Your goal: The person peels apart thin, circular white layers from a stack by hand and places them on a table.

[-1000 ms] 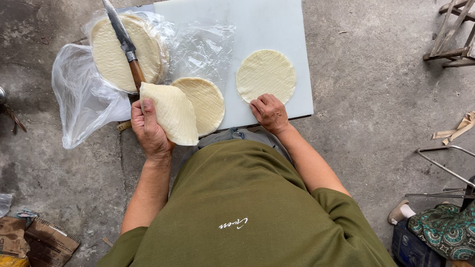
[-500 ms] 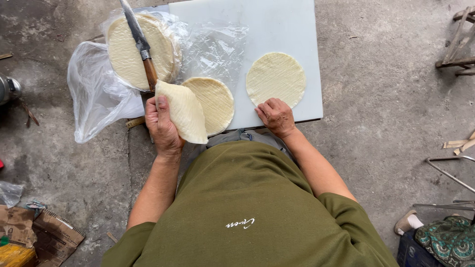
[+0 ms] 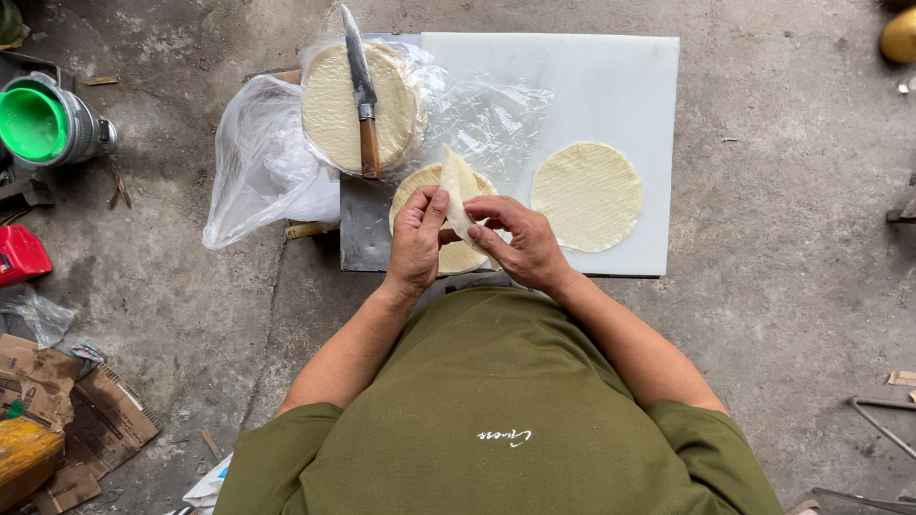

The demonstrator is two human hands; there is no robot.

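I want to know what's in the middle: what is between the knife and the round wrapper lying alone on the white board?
In the head view, crinkled clear plastic wrap lies between the knife and the lone wrapper, then bare white board.

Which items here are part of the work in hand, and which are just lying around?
In use:
- left hand and right hand, both gripping a folded wrapper
- round wrapper on the white cutting board
- wrapper stack in the plastic bag
- knife lying on the stack

Lying about:
- green-lined bucket
- red container
- cardboard scraps
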